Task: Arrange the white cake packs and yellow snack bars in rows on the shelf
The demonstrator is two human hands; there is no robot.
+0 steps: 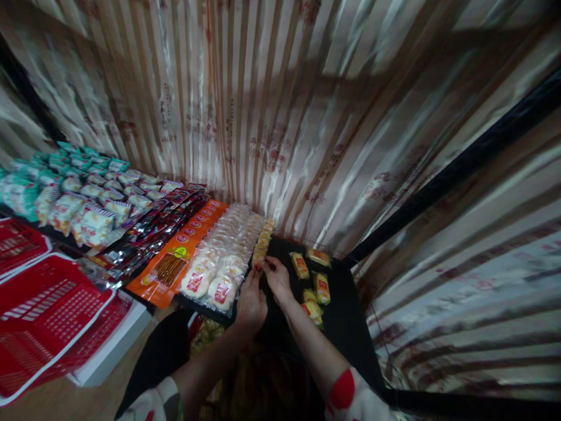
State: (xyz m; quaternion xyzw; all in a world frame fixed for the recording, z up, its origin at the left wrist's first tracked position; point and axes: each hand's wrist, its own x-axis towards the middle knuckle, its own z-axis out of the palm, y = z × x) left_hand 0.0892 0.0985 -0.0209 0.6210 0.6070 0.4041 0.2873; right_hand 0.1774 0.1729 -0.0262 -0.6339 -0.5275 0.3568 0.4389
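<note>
My left hand (251, 304) and my right hand (279, 279) meet at the near end of a narrow row of small yellow wrapped snacks (263, 238). The fingertips of both hands close on the nearest wrapped snack (259, 257), which they partly hide. Left of this row lie rows of round white wrapped crackers (222, 291) with red labels. To the right of my right hand, several loose yellow wrapped snacks (322, 288) are scattered on the black tabletop (346, 327).
Farther left are an orange snack bag (162, 272), dark packets (140, 234), white packets (94, 222) and green packets (21, 193). Red baskets (48, 316) stand at lower left beside a white box (111, 345). A striped curtain (272, 117) and a black pole (456, 169) border the table.
</note>
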